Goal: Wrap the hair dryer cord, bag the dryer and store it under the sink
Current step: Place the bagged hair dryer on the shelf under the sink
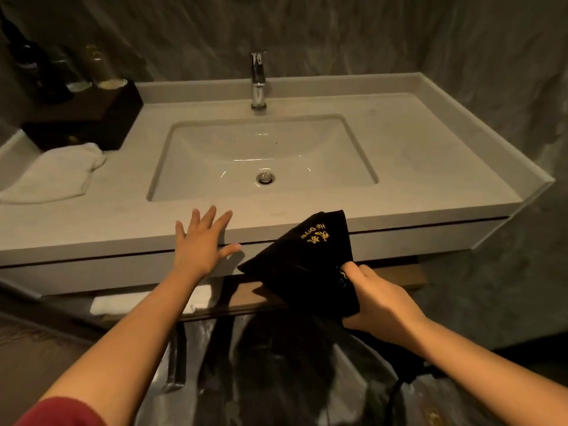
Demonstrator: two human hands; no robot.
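Observation:
A black cloth hair dryer bag (304, 262) with yellow lettering hangs in front of the vanity's front edge, below the sink (261, 158). My right hand (381, 299) grips its lower right end. The dryer itself is not visible; I cannot tell what is inside the bag. My left hand (201, 244) is spread open against the front edge of the counter (92, 229), left of the bag, holding nothing. A wooden shelf (399, 276) runs under the vanity behind the bag.
A chrome faucet (258, 81) stands behind the basin. A folded white towel (58, 173) lies on the counter's left, beside a dark box (92, 118) with bottles behind it. Another white towel (147, 299) lies on the lower shelf. A bin lined with clear plastic (353, 379) stands below.

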